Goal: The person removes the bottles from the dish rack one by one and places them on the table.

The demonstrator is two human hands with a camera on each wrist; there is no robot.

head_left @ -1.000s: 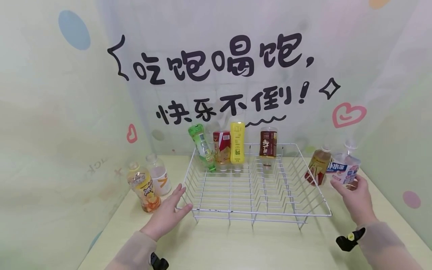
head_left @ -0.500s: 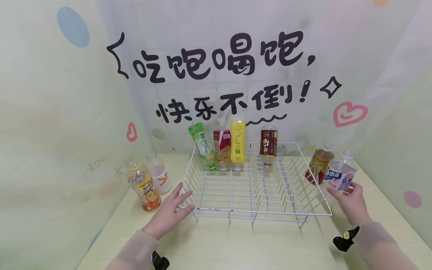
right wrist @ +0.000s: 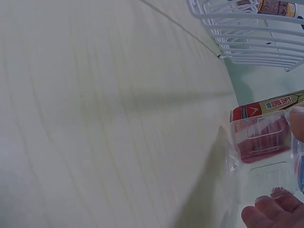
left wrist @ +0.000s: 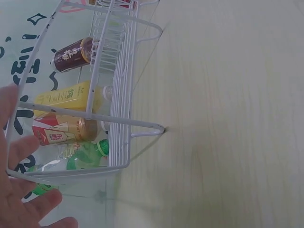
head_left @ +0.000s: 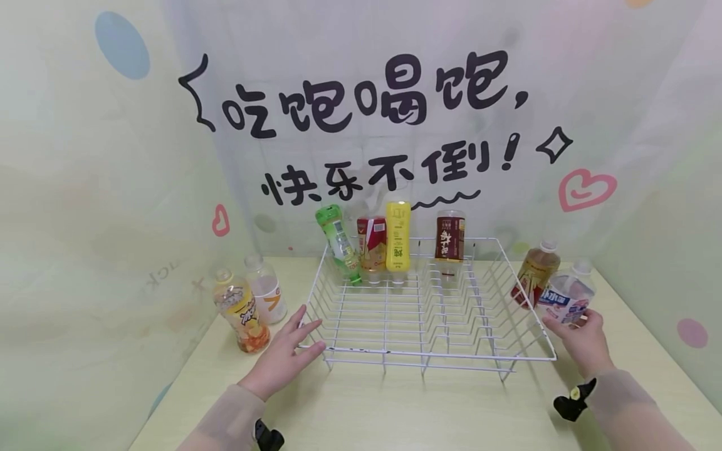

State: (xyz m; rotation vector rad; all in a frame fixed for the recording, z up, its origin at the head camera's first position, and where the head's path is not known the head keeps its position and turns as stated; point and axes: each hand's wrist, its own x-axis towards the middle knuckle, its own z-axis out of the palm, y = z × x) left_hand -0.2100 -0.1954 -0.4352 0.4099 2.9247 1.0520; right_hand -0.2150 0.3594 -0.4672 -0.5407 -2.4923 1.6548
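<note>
My right hand point(head_left: 583, 343) grips the lower part of a clear plastic bottle point(head_left: 566, 297) with a white and blue label. Thumb and fingers lie on opposite sides of it. That bottle leans slightly right, close to an amber drink bottle point(head_left: 534, 275) beside the rack's right side. In the right wrist view the clear base point(right wrist: 267, 178) shows between thumb and fingers. My left hand point(head_left: 282, 356), fingers spread, rests at the left front corner of a white wire dish rack point(head_left: 440, 355). Its fingers lie along the rim in the left wrist view.
Upside down at the rack's back stand a green bottle point(head_left: 340, 244), a red-labelled bottle point(head_left: 372, 244), a yellow bottle point(head_left: 398, 238) and a dark-labelled bottle point(head_left: 450, 237). A yellow-labelled bottle point(head_left: 242, 313) and a clear bottle point(head_left: 266, 291) stand upright left of it. Printed curtains surround the table point(head_left: 395, 413).
My right hand has moved left with the clear bottle, which is lower and nearer the amber bottle. My left hand stays at the rack's corner.
</note>
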